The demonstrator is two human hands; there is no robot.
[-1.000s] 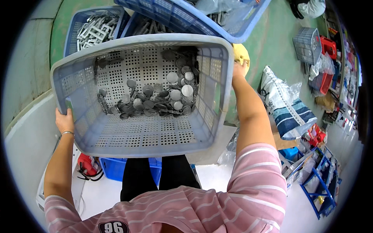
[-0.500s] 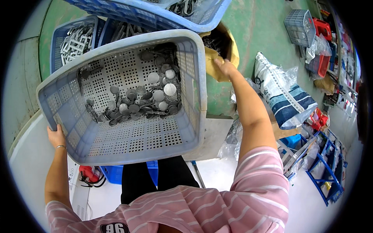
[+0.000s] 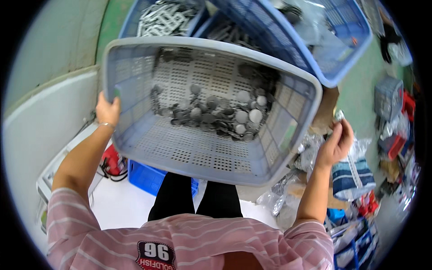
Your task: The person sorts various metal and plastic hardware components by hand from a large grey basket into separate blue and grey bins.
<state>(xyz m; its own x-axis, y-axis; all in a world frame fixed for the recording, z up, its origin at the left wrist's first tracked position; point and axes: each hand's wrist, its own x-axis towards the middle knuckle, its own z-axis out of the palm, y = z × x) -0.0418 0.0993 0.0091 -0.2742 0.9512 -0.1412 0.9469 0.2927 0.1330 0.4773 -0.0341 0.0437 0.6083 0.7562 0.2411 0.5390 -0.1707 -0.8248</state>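
My left hand (image 3: 107, 110) grips the left end of a grey perforated plastic basket (image 3: 204, 163), held tilted in front of me. Inside, dark and silvery round flat pieces (image 3: 241, 117) lie in a loose pile. My right hand (image 3: 335, 143) is off the basket, to its right, with curled fingers beside a small shiny object (image 3: 339, 116); whether they hold it is too blurred to tell. Behind that hand is a brown sack or carton (image 3: 327, 103), partly hidden by the basket's right rim.
Blue crates (image 3: 348, 56) holding metal strips (image 3: 164, 18) and plastic bags stand beyond the basket. A striped bag (image 3: 351, 177), plastic wrap and other crates crowd the right side. A pale wall (image 3: 36, 112) and red extinguisher (image 3: 112, 162) are at left; a blue crate (image 3: 141, 175) is below.
My right hand has left the yellow sack it was grasping and is further right, fingers curled. The view has shifted, so the basket appears further right. My left hand still grips it.
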